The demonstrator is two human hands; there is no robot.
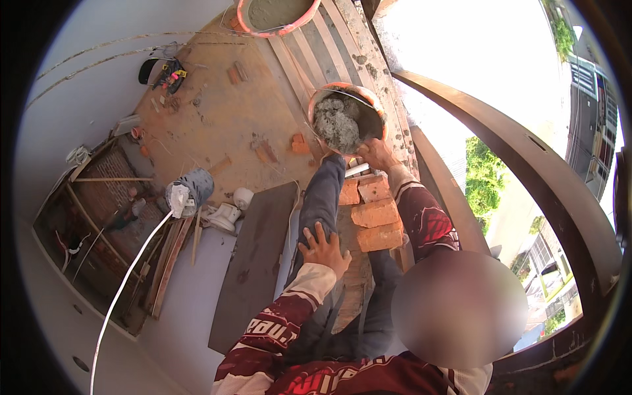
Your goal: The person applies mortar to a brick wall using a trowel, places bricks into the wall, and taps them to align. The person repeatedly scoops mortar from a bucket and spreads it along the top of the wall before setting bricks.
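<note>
My left hand [324,251] lies with spread fingers on my dark trouser leg near the knee, holding nothing. At the near right rim of an orange bucket [384,128], my right hand [377,155] is closed on the edge. Wet grey mortar [337,125] fills much of that bucket, heaped toward its left side. Just below the bucket lies a short white object [357,170], its kind unclear. Several orange bricks [376,214] are stacked between my leg and my right forearm.
A second mortar bucket [289,30] stands farther off by wooden planks [320,49]. On the left are a grey bucket [197,184], a dark board [253,270] and a white cable [128,276]. Brick pieces [299,143] lie on the dusty floor. A curved frame [500,125] borders the bright opening at right.
</note>
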